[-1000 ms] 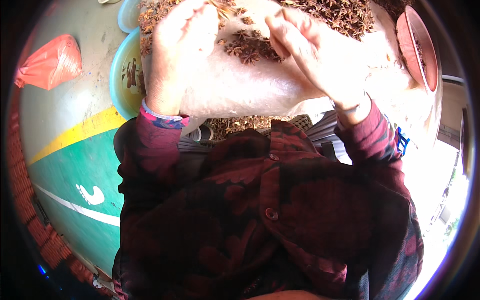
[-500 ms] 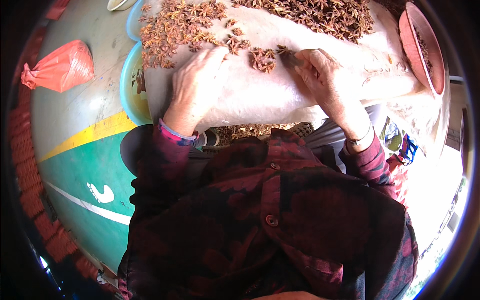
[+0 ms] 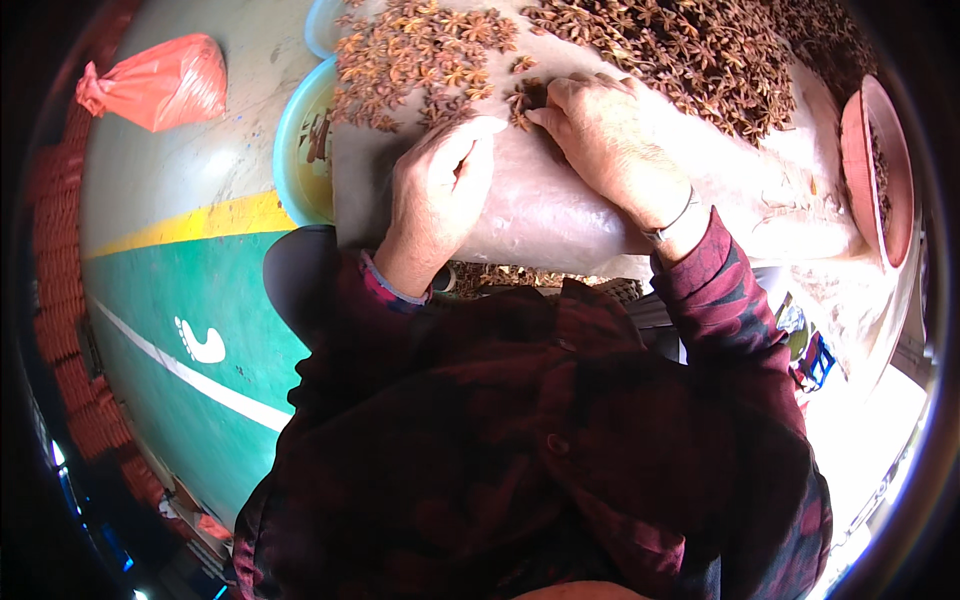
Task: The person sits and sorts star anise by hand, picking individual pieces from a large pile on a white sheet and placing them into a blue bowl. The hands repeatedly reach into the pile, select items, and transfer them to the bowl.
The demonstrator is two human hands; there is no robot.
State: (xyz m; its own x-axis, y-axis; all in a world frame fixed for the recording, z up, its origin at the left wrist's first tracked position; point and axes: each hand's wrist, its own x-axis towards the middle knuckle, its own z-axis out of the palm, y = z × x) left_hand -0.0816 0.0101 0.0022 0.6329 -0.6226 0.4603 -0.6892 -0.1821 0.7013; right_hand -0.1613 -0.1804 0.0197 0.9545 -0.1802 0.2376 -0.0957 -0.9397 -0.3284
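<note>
Well, around me spreads the floor (image 3: 150,275), grey and green with a yellow band between, and strong glare washes out the right of the room. In front of me is the pale, plastic-covered desk (image 3: 560,225), glossy and wrinkled along its near edge. The big dark heap of star anise (image 3: 680,60) lies on its far right, the lighter heap (image 3: 410,60) on its far left; I take it the gap between keeps the two from mingling and leaves room for my hands. A red bag (image 3: 165,85) sits off on the floor to the left, a blue basin (image 3: 284,170) is just beside the desk's left edge, and a pink basket (image 3: 857,155) is at the right, these last two probably placed for easy reach. My right hand (image 3: 610,140) bends low, thumb at a few dark stars (image 3: 523,102) near the lighter heap; I can't tell whether that grip pinches one. My left hand (image 3: 435,195) curls near them, thumb and fingers drawn together, anything inside that grip hidden. A lone star (image 3: 522,64) lies just beyond.
</note>
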